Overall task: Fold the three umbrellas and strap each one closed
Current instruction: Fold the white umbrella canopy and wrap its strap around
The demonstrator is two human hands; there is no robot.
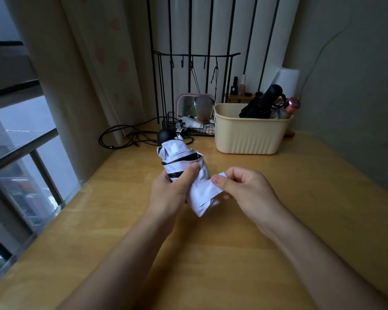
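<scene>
Your left grip (170,191) holds the folded white umbrella (179,151) over the desk (278,220); your right grip (244,189) pinches its white strap (207,190).

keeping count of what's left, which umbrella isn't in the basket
The white umbrella with black trim, gripped by the left hand, its fabric pinched by the right hand. The black umbrella and the pink-handled umbrella sit in the cream basket.

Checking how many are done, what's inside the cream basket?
A black umbrella and a pink-handled umbrella stick out of the cream basket. Its wall hides their lower ends and anything beneath them.
</scene>
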